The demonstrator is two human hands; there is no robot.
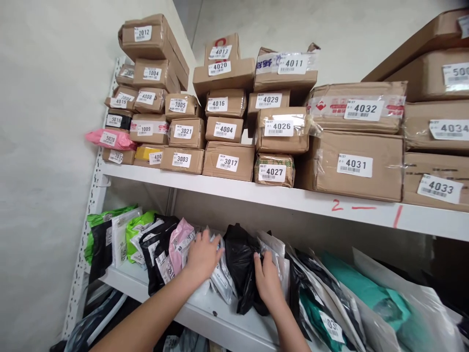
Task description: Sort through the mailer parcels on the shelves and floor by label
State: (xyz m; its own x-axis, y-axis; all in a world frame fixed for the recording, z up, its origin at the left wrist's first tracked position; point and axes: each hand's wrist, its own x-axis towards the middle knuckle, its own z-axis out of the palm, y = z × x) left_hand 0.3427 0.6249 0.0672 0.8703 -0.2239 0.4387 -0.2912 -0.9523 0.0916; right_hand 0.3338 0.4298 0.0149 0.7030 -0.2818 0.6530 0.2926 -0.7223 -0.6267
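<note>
My left hand (204,256) reaches over the upright parcel bags on the middle shelf. Its fingers are spread against a clear plastic parcel bag (223,278) with a label. A pink parcel bag (179,239) stands just left of that hand. My right hand (268,276) is closed on the right edge of a black parcel bag (239,264), which is crumpled and leans among the others. Just behind the right fingers is a greyish clear parcel bag (280,259). The fingertips of both hands are partly hidden among the plastic.
Labelled cardboard boxes (229,161) are stacked on the shelf above (205,185). Black, green and white bags stand at the left; a teal bag (366,278) and white bags lean at the right. A perforated post (82,274) bounds the left end. More parcels lie below.
</note>
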